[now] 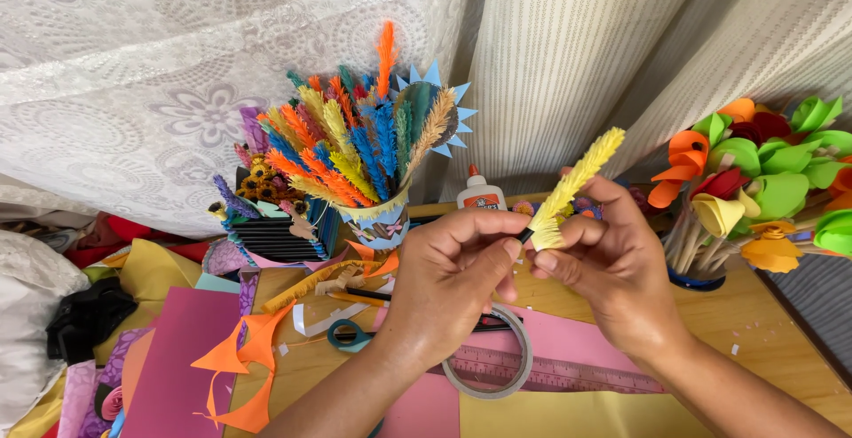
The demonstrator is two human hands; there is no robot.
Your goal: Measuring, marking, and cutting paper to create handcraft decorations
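Right now we've got both hands up over the table (pixel 781 331), working a yellow fringed stem (pixel 572 185). Left hand (pixel 448 274) pinches its base between thumb and fingertips; right hand (pixel 612 265) is curled around the lower fringe, thumb and forefinger closed on it. Stem sits at frame centre, tip pointing to about 1 o'clock, clear of everything else. From the hands: pot of finished stems (pixel 355 154) at 10 o'clock, glue bottle (pixel 480 194) at 11 just behind the left knuckles, bunch of paper flowers (pixel 763 181) at 2 to 3, tape roll (pixel 497 363) at 6 lying on a ruler (pixel 568 374), scissors (pixel 351 336) at 8, orange scrap (pixel 244 367) further out at 8. Our read: we're tightening or finishing the wrap at the base. To do that well, we'd keep the left pinch fixed as the anchor and let the right fingers do the rolling, so the fringe stays spiralled evenly and doesn't slide along the stick. Light pressure only: fringe cuts are fine and crush flat easily. Keep the end tucked under the thumb until it's secured. We can't tell whether any glue is on it yet, too small to see.
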